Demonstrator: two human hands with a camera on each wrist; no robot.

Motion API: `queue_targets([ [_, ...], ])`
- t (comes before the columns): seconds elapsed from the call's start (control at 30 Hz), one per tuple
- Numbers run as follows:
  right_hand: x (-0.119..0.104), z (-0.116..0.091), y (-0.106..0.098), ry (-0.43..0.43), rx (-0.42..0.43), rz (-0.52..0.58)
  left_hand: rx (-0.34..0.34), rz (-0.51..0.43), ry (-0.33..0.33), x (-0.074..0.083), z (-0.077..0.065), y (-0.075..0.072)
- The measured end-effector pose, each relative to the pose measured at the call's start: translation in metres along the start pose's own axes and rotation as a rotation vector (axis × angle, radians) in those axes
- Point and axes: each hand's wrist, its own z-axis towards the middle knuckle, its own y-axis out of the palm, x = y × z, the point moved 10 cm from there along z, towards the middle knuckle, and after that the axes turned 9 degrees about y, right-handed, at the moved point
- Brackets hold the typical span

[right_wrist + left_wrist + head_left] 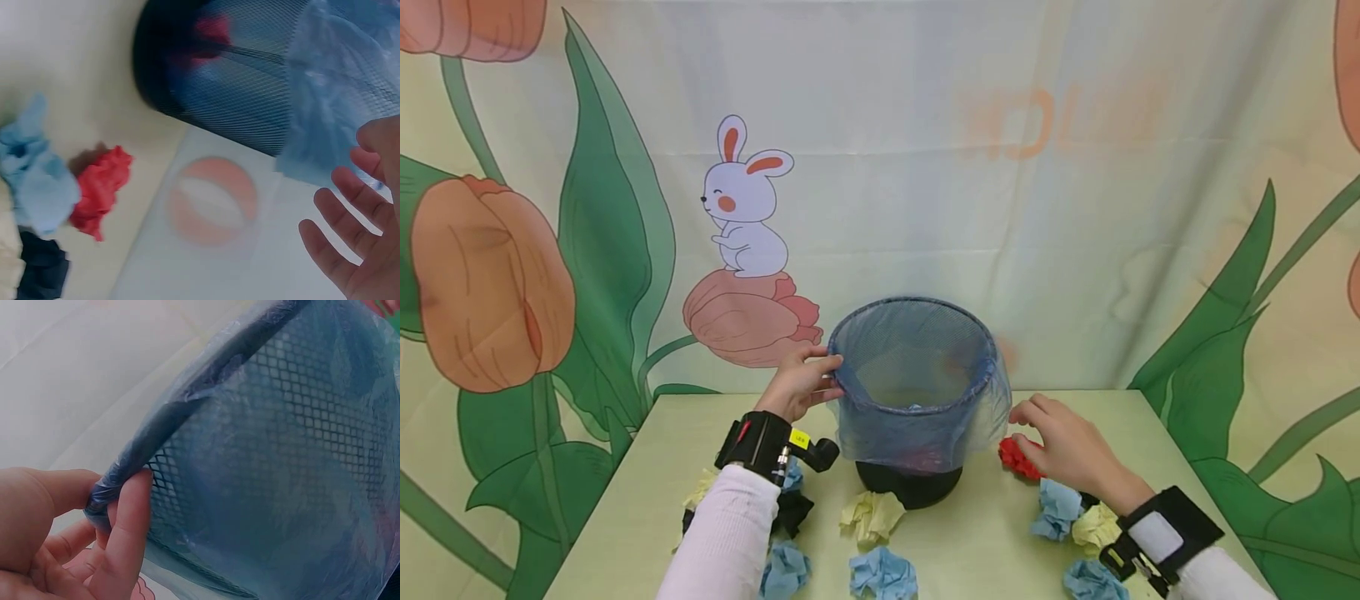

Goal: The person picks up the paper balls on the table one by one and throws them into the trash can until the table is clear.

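Note:
A black mesh waste bin (910, 483) stands on the table, lined with a translucent blue bag (917, 433) folded over its rim. At the rim's left side, my left hand (799, 383) pinches the bag-covered edge between thumb and fingers, as the left wrist view shows. My right hand (1067, 437) is held off the bin's right side, close to the hanging bag, its fingers spread and slightly bent with nothing in them. Below that hand lies a crumpled red paper ball (1019, 458). Through the mesh, in the right wrist view, something red (212, 36) shows inside the bin.
Crumpled paper balls lie on the table: a yellow one (872, 517) and a blue one (883, 573) before the bin, a black one (792, 510) by the left forearm, and another blue one (1057, 508) at right. A printed curtain (880, 167) hangs behind the table.

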Motion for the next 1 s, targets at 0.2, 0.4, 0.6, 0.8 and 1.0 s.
queue_targets([
  [0.2,0.01,-0.021,0.014,0.04,-0.038,-0.014,0.003,0.008,-0.008,0.001,-0.002,-0.001],
  [0.4,0.017,-0.044,0.028,0.09,-0.091,-0.041,-0.001,0.0,-0.008,0.0,-0.001,0.0],
  [0.6,0.023,-0.069,0.05,0.12,-0.177,-0.09,-0.006,0.007,-0.005,0.0,0.0,0.0],
  [0.8,0.03,-0.087,0.065,0.166,-0.268,-0.106,-0.005,0.0,-0.007,0.001,0.0,0.0],
  [1.0,0.037,-0.106,0.077,0.218,-0.353,-0.15,-0.003,-0.004,-0.012,-0.001,-0.001,0.0],
])
